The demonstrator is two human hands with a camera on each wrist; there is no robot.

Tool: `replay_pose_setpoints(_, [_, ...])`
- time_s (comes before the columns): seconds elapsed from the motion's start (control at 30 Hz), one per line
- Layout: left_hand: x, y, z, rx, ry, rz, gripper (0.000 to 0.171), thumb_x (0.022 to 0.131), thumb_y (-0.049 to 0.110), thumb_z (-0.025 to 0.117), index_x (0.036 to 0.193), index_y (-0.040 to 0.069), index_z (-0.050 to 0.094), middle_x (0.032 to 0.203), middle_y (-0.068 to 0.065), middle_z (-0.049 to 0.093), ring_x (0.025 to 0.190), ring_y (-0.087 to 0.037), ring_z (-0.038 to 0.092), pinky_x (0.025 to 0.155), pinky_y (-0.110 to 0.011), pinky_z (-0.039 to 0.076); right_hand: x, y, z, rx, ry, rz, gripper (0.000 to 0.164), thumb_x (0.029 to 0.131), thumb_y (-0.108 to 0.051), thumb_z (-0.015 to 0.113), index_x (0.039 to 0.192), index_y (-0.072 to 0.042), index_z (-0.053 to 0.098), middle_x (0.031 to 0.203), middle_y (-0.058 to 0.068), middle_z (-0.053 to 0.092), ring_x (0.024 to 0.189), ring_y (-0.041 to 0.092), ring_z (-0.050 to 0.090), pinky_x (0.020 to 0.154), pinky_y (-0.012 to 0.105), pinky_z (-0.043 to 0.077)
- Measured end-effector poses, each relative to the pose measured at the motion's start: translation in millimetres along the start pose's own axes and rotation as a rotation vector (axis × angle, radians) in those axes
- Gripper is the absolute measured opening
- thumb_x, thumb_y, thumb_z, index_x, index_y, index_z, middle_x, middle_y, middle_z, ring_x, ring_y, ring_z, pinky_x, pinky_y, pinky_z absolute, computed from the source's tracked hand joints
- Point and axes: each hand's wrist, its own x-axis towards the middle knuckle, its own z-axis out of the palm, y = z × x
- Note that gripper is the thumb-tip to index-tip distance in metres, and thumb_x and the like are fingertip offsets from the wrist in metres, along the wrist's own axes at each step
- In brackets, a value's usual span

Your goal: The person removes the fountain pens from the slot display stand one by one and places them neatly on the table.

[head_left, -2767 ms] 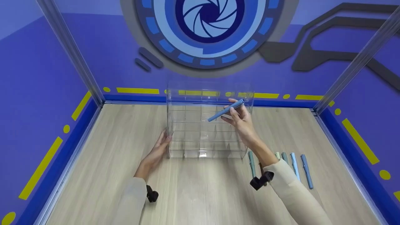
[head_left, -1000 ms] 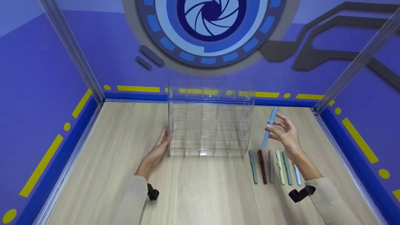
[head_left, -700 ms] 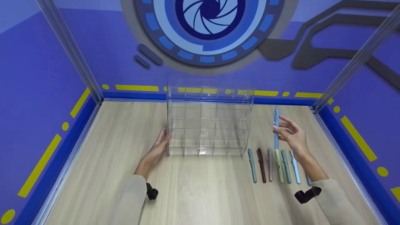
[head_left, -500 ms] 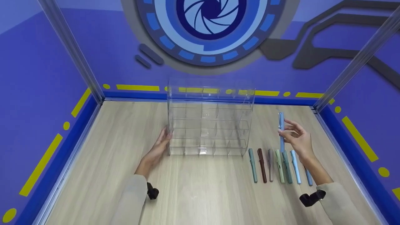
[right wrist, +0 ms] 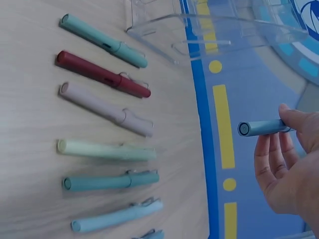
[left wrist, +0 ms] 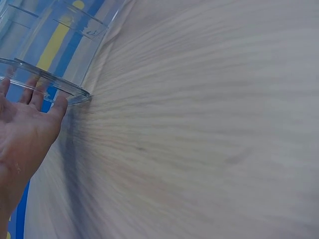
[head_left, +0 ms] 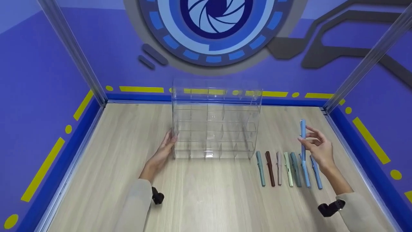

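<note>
In the head view my right hand [head_left: 323,153] pinches a blue pen [head_left: 303,130] between thumb and fingers, nearly upright above the right end of a row of pens. The right wrist view shows the end of that blue pen [right wrist: 259,128] pointing away from the fingers, off the table. My left hand [head_left: 164,151] touches the left side of a clear plastic compartment organizer [head_left: 209,155], thumb at its front edge. In the left wrist view the left hand [left wrist: 27,132] has its fingers extended against the clear wall [left wrist: 65,85], palm visible.
Several capped pens lie side by side right of the organizer, among them a dark red pen [head_left: 270,169], a pale green pen [head_left: 288,169] and a light blue pen [head_left: 305,175]. Blue panels [head_left: 135,64] with metal posts [head_left: 74,51] enclose the wooden table [head_left: 199,199].
From in front of the organizer, my right hand has moved right and nearer with the blue pen, over the pen row. The pen has gone from slanted to nearly upright. My left hand stays put.
</note>
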Motion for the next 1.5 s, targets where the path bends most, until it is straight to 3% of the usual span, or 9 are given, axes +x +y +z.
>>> replay_pose_setpoints(0.27, [-2.4, 0.5, -0.2, -0.062, -0.01, 0.0, 0.081, 0.102, 0.06, 0.049, 0.164, 0.039, 0.003, 0.174, 0.004, -0.008, 0.161, -0.02, -0.011, 0.131, -0.049, -0.004, -1, 26, -27, -0.092, 0.064, 0.078, 0.053, 0.096, -0.011, 0.072, 0.145, -0.005, 0.053, 0.098, -0.016, 0.059, 0.079, -0.007, 0.063, 0.067, 0.01, 0.057])
replay_pose_setpoints(0.7, [-1.4, -2.6, -0.7, -0.054, 0.015, 0.0, 0.08, 0.105, 0.054, 0.048, 0.165, 0.032, 0.0, 0.175, -0.002, -0.006, 0.162, -0.023, -0.008, 0.132, -0.048, -0.002, -22, 83, -71, -0.32, 0.086, 0.215, 0.054, 0.1, -0.019, 0.068, 0.147, -0.001, 0.05, 0.094, -0.031, 0.052, 0.079, -0.018, 0.05, 0.067, 0.004, 0.049])
replay_pose_setpoints(0.8, [-1.7, -2.6, -1.2, -0.062, 0.02, -0.011, 0.08, 0.105, 0.055, 0.048, 0.165, 0.034, 0.001, 0.175, 0.0, -0.005, 0.162, -0.022, -0.007, 0.132, -0.047, -0.001, -26, 93, -76, -0.384, 0.063, 0.258, 0.054, 0.101, -0.022, 0.066, 0.148, -0.002, 0.049, 0.101, -0.02, 0.057, 0.079, -0.019, 0.046, 0.067, 0.003, 0.047])
replay_pose_setpoints(0.97, [-1.3, -0.8, -2.0, -0.059, 0.014, -0.014, 0.083, 0.104, 0.055, 0.05, 0.166, 0.031, -0.001, 0.175, -0.003, -0.006, 0.162, -0.026, -0.008, 0.131, -0.051, -0.003, -31, 105, -80, -0.434, 0.006, 0.291, 0.053, 0.104, -0.022, 0.062, 0.15, 0.0, 0.046, 0.125, 0.022, 0.059, 0.077, -0.02, 0.043, 0.065, 0.005, 0.047])
replay_pose_setpoints(1.07, [-2.3, 0.5, -2.6, -0.048, 0.009, -0.01, 0.083, 0.105, 0.054, 0.048, 0.166, 0.03, -0.002, 0.174, -0.004, -0.007, 0.161, -0.027, -0.009, 0.131, -0.051, -0.004, -34, 111, -80, -0.464, -0.027, 0.28, 0.052, 0.103, -0.017, 0.062, 0.148, 0.004, 0.047, 0.13, 0.032, 0.058, 0.078, -0.02, 0.045, 0.064, 0.006, 0.046])
replay_pose_setpoints(1.13, [-3.1, 1.1, -3.0, -0.039, 0.005, 0.001, 0.081, 0.106, 0.053, 0.047, 0.166, 0.029, -0.003, 0.174, -0.004, -0.01, 0.161, -0.026, -0.011, 0.131, -0.049, -0.003, -36, 115, -79, -0.498, -0.034, 0.266, 0.051, 0.101, -0.013, 0.064, 0.146, 0.006, 0.049, 0.129, 0.034, 0.059, 0.082, -0.012, 0.056, 0.064, 0.006, 0.045])
replay_pose_setpoints(1.2, [-3.5, 1.4, -2.9, -0.029, -0.002, 0.013, 0.08, 0.107, 0.051, 0.045, 0.166, 0.027, -0.004, 0.174, -0.005, -0.012, 0.161, -0.026, -0.012, 0.132, -0.047, -0.002, -39, 119, -78, -0.525, -0.037, 0.255, 0.05, 0.099, -0.011, 0.066, 0.143, 0.007, 0.051, 0.126, 0.036, 0.061, 0.088, 0.009, 0.07, 0.062, 0.006, 0.044])
replay_pose_setpoints(1.3, [-2.9, 1.4, -2.4, -0.026, -0.007, 0.024, 0.078, 0.108, 0.049, 0.044, 0.166, 0.026, -0.004, 0.174, -0.005, -0.013, 0.161, -0.025, -0.012, 0.132, -0.045, -0.001, -43, 124, -76, -0.555, -0.025, 0.256, 0.048, 0.097, -0.01, 0.069, 0.139, 0.009, 0.055, 0.123, 0.036, 0.064, 0.105, 0.043, 0.07, 0.061, 0.008, 0.042])
replay_pose_setpoints(1.5, [-0.8, 1.7, 0.0, -0.021, 0.002, 0.023, 0.078, 0.108, 0.05, 0.044, 0.166, 0.027, -0.003, 0.174, -0.006, -0.012, 0.161, -0.026, -0.012, 0.132, -0.048, -0.003, -44, 129, -72, -0.613, 0.031, 0.235, 0.043, 0.094, -0.01, 0.071, 0.131, 0.009, 0.061, 0.115, 0.035, 0.067, 0.107, 0.051, 0.066, 0.057, 0.011, 0.041])
